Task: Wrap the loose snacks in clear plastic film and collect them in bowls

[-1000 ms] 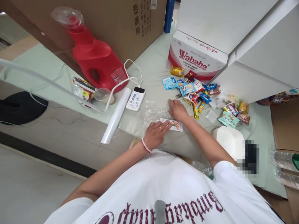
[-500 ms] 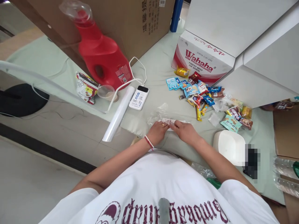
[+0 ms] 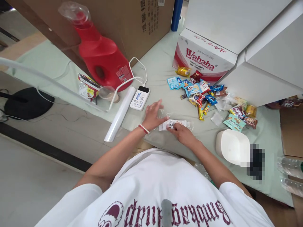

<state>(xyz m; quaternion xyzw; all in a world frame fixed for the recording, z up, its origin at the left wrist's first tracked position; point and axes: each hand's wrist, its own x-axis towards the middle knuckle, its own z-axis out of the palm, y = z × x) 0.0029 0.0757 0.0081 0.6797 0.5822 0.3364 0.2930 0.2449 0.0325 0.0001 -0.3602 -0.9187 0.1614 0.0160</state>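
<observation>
A small white snack packet wrapped in clear plastic film lies on the pale green cloth in front of me. My right hand presses its fingers on the packet's near end. Lying flat with fingers spread, my left hand rests on the crinkled clear plastic just left of the packet. A pile of several coloured snack packets sits further right, apart from both hands.
A roll of clear film and a white power bank with cable lie to the left. Behind them stands a red jug. A Wahaha carton and cardboard boxes stand at the back. A white tub sits at right.
My left hand has let go of the packet's edge and moved up-left, flattening on the plastic. The right hand stays on the packet, which has been folded over in the film.
</observation>
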